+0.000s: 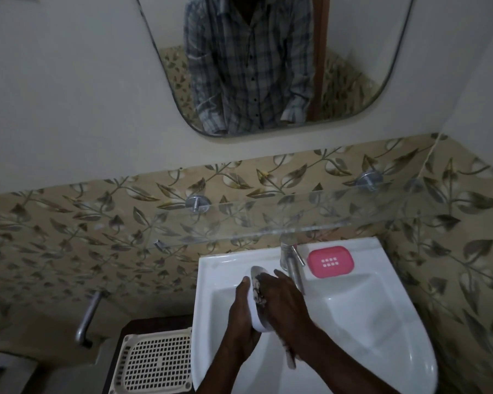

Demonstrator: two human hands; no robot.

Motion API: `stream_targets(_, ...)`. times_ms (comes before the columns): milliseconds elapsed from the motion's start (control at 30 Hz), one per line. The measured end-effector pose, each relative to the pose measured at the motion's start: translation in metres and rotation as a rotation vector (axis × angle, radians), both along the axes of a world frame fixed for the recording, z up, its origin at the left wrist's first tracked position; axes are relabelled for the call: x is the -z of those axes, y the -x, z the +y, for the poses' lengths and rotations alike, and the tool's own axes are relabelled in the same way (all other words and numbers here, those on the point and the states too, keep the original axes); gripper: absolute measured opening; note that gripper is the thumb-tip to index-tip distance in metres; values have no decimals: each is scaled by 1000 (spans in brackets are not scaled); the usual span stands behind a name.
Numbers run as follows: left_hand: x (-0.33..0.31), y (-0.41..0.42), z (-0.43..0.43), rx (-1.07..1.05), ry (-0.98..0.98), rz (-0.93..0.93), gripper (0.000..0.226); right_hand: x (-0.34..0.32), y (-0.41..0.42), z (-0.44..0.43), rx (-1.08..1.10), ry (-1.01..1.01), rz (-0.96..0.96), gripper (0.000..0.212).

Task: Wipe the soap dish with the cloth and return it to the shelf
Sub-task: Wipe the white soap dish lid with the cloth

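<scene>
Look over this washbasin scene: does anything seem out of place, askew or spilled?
Only the pink tray, lying on the sink rim beside the tap rather than on the glass shelf. Nothing looks spilled or damaged.

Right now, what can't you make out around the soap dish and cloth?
Head view only:
- Inside of the white soap dish: covered by the right hand and cloth.
- Most of the cloth: under the right hand, so its size is unknown.
- Left hand fingers: behind the dish.
- Glass shelf: transparent, edges hard to trace.
</scene>
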State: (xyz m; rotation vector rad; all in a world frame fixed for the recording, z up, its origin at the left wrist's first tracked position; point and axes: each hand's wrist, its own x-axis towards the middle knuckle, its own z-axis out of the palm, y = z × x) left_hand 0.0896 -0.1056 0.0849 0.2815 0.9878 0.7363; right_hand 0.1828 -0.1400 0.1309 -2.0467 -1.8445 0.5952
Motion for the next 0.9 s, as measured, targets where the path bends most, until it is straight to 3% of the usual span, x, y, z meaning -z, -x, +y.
stream_targets(67,-1,5,7,-26,-93,82,52,-12,-3,-10,184,148,155,15)
stream_targets(100,-1,12,9,-39,-140,108,50,-13,-6,-11,265,226,358,23)
stream_targets(167,-9,16,12,-93,-197,110,52,-5,-19,-6,7,76,470,38)
stream_targets(267,-13,26,14,-26,-383,168,53,-10,-58,-13,169,-74,537,23)
stream_targets(400,-6,46,12,51,-581,440,32,-1,-68,-26,347,-311,439,31)
stream_targets(500,3,46,2,156,-646,522,42,-1,-67,-37,390,-269,425,35)
stream_targets(667,0,31,-15,391,-969,769,27,-10,-54,-30,410,-272,492,25)
stream_targets(733,-2,24,-22,398,-970,770,7,-13,-44,-28,331,-237,466,25)
stream_targets(800,-6,20,-25,355,-951,743,16,-12,-32,-30,183,-191,428,40)
stream_targets(900,-16,24,-19,343,-906,680,8,-6,-36,-45,-75,-245,351,50)
